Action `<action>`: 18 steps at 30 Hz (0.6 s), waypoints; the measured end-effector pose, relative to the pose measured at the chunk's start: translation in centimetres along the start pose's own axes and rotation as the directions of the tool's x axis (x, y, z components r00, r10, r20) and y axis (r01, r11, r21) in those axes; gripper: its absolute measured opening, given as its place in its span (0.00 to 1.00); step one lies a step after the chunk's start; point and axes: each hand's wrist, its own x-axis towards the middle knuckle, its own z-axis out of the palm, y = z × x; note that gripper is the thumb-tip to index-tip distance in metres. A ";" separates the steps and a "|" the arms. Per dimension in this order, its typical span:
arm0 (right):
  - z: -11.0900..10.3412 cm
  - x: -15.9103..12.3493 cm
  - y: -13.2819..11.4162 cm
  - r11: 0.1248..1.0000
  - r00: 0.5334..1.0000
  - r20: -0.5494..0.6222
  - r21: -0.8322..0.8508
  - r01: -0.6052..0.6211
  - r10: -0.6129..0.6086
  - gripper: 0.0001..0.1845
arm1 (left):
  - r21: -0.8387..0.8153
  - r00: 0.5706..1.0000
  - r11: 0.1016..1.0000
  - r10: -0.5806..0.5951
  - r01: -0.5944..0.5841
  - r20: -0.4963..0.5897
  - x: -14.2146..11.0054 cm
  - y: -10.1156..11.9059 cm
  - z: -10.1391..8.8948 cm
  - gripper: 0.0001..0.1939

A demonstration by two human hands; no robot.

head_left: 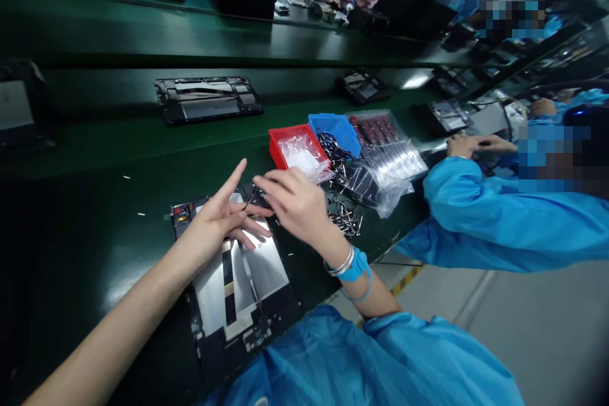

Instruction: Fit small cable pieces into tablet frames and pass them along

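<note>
My left hand (221, 216) and my right hand (295, 200) are close together above the top end of an opened black tablet frame (247, 342), which lies on the green conveyor belt (90, 203). The frame has silver panels and exposed circuit parts. My left fingers are spread. My right fingertips curl down beside a thin dark item (248, 202), which is too small to identify. I cannot tell whether either hand grips it. My right wrist wears a blue strap and a silver bangle.
A red bin (292, 143) of clear plastic and a blue bin (337, 130) stand beyond my hands, beside a bagged set of dark red parts (380, 139) and tangled metal parts (345, 216). A co-worker's blue sleeve (495, 222) reaches in from the right. Other tablet frames lie along the belts.
</note>
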 end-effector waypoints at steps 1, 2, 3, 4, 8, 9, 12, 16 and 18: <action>0.3 -0.2 -0.6 0.998 0.998 0.023 0.026 0.064 -0.064 0.12 | 0.003 0.999 1.000 -0.010 0.010 0.030 0.0 -0.2 0.0 0.49; 0.6 -0.5 -1.1 0.993 0.993 0.035 0.045 0.108 -0.110 0.11 | 0.012 0.998 1.000 -0.026 0.026 0.061 -0.1 -0.4 -0.1 0.49; 0.9 -0.6 -1.4 0.989 0.990 0.034 0.058 0.133 -0.135 0.12 | 0.024 0.995 0.999 -0.043 0.041 0.087 -0.2 -0.5 -0.1 0.49; 1.1 -0.8 -1.6 0.987 0.989 0.017 0.071 0.143 -0.145 0.12 | 0.042 0.992 0.998 -0.059 0.055 0.107 -0.3 -0.5 -0.2 0.49; 1.4 -1.1 -1.1 0.990 0.989 -0.136 0.122 0.077 -0.060 0.11 | 0.279 0.996 0.958 -0.042 0.063 -0.080 0.2 1.4 -1.8 0.42; 1.3 -1.2 -0.9 0.990 0.987 -0.158 0.135 0.043 -0.021 0.12 | 0.375 0.975 0.926 0.045 0.041 -0.219 0.8 2.3 -2.7 0.38; 1.0 -1.6 -0.4 0.983 0.984 -0.166 0.179 -0.029 0.059 0.12 | 0.655 0.687 0.749 0.423 0.103 -0.591 4.5 5.2 -6.6 0.36; 0.3 -1.6 -0.1 0.965 0.976 -0.194 0.259 -0.043 0.096 0.10 | 0.665 0.510 0.654 0.458 0.362 -0.728 10.3 8.1 -12.7 0.45; -0.1 -1.6 0.2 0.956 0.970 -0.216 0.288 -0.045 0.111 0.08 | 0.684 0.553 0.643 0.450 0.344 -0.701 12.3 8.8 -15.0 0.34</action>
